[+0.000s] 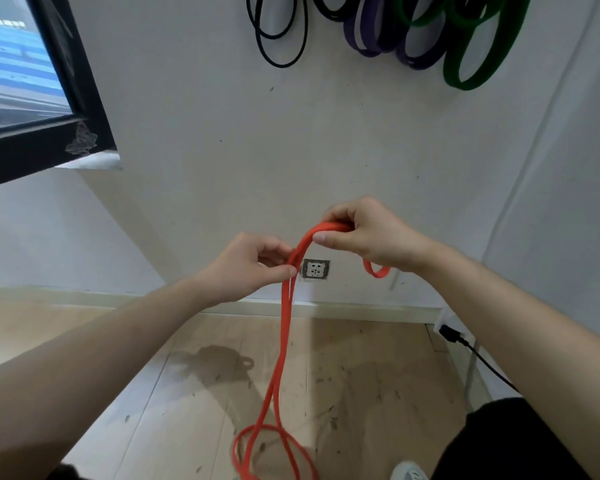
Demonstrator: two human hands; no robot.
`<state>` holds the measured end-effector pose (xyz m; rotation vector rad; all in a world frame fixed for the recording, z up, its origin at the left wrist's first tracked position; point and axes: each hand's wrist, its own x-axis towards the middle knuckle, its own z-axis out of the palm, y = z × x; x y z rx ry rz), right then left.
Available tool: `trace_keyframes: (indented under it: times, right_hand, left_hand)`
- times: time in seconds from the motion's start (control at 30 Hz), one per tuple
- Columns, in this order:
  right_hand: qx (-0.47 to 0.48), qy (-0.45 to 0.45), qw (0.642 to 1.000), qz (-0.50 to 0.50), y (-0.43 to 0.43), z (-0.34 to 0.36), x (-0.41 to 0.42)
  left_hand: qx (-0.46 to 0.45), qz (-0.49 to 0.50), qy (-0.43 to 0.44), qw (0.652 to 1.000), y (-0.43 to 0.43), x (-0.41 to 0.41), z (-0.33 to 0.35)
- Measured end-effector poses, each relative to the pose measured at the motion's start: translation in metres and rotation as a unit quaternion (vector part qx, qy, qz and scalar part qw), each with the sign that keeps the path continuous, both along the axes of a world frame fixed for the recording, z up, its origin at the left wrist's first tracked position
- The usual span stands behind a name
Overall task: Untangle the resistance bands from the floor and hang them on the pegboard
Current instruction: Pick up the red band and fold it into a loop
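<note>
Though perhaps tangled — orange band [284, 327] in left hand [252, 265], right hand [369, 237]

Hung bands [463, 84] cut by top edge (pegs out of frame); orange band [283, 323] coils run off bottom, possibly tangled.

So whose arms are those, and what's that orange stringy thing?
Those are a person's own arms. The camera sits on their head and looks down, so you see what they see. The left hand and the right hand both hold a long orange rubber resistance band with curled fingers. Its loops trail down to the pale wooden floor. Up on the white wall hang thin black bands, purple bands and wide green bands. A white wall socket sits behind the hands.
</note>
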<state>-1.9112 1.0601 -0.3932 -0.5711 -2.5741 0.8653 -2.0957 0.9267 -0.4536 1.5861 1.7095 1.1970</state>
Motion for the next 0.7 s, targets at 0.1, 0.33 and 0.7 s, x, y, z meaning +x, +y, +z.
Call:
trace_keyframes:
  times: [0.1,0.33,0.7]
  right_hand:
    - [-0.113,0.081,0.99,-0.005,0.003,-0.001,0.005]
    - [-0.301,0.28,0.911,-0.008,0.011,0.01,0.011]
    - [-0.362,0.419,0.832,-0.043,0.037,0.025,0.025]
  left_hand:
    - [-0.013,-0.023,-0.071,0.997,-0.001,0.007,0.002]
    - [-0.026,-0.056,-0.148,0.987,0.007,0.028,0.0]
    - [0.024,-0.024,-0.212,0.977,0.022,0.038,0.009]
